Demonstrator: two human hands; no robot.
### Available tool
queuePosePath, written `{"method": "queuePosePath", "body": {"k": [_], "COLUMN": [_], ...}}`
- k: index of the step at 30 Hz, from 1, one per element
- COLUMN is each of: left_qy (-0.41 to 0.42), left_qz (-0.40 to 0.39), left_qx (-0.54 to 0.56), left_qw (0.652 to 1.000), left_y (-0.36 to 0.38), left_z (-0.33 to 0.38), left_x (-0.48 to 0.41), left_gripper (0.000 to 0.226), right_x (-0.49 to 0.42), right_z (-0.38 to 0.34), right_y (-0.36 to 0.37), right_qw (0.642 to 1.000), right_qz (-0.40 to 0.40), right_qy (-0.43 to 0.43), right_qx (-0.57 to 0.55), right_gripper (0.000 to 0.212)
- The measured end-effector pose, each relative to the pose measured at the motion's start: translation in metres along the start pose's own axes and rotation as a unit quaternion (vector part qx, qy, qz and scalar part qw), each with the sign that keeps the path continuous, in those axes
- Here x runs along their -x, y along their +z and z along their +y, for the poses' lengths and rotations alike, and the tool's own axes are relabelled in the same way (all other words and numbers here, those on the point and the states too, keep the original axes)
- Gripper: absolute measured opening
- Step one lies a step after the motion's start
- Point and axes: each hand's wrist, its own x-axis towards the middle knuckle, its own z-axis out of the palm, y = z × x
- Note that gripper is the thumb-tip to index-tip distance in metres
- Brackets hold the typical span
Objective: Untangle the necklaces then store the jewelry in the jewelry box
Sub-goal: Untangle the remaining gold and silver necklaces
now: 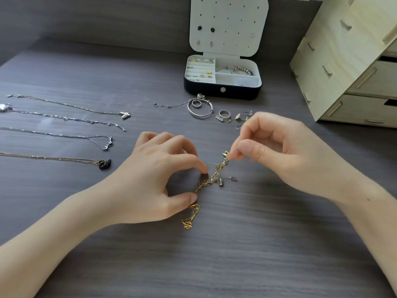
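A tangle of gold and silver necklaces (211, 178) lies in the middle of the dark wooden table (236, 244). My left hand (159, 175) presses its thumb and forefinger tips onto the tangle's lower part. My right hand (272, 147) pinches a thin chain at the tangle's upper end, beside a small gold pendant (225, 154). A loose gold chain end (190, 217) trails below my left thumb. The open jewelry box (222, 92), black outside and white inside, stands at the back with rings and a bracelet in its compartments.
Several untangled necklaces (64, 134) lie in rows at the left, one with a black swan pendant (105, 164). Loose rings, a bangle (199, 108) and earrings (240, 119) sit in front of the box. A wooden drawer unit (348, 67) stands at the right rear.
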Motion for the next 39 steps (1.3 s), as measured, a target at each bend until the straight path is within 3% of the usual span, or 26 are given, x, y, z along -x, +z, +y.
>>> {"method": "queuePosePath", "body": {"k": [5,12,17,26,33,39], "left_qy": [0.000,-0.007,0.000,-0.027,-0.060,-0.095], "left_qz": [0.014,0.028,0.035,0.075,0.135,0.102], "left_qx": [-0.026,-0.036,-0.050,-0.047,-0.018,0.059], "left_qw": [1.000,0.999,0.998,0.996,0.989,0.988], "left_y": [-0.001,-0.002,-0.001,0.001,0.003,0.009], "left_z": [-0.002,-0.006,-0.006,-0.009,-0.007,-0.004], "left_x": [-0.001,-0.003,-0.003,-0.006,-0.014,-0.028], "left_gripper": [0.029,0.026,0.027,0.026,0.021,0.017], "right_x": [-0.027,-0.044,-0.028,-0.021,-0.020,-0.023], "right_z": [-0.002,0.014,0.020,0.017,0.009,-0.001], "right_y": [0.010,0.012,0.010,0.004,0.020,0.048], "right_qw": [1.000,0.978,0.958,0.952,0.957,0.946], "right_qz": [-0.005,0.025,-0.026,-0.057,0.024,0.019], "right_qy": [0.012,0.024,-0.011,0.009,-0.009,0.054], "right_qx": [0.006,0.208,0.286,0.301,0.290,0.320], "right_gripper": [0.011,0.009,0.010,0.014,0.012,0.021]}}
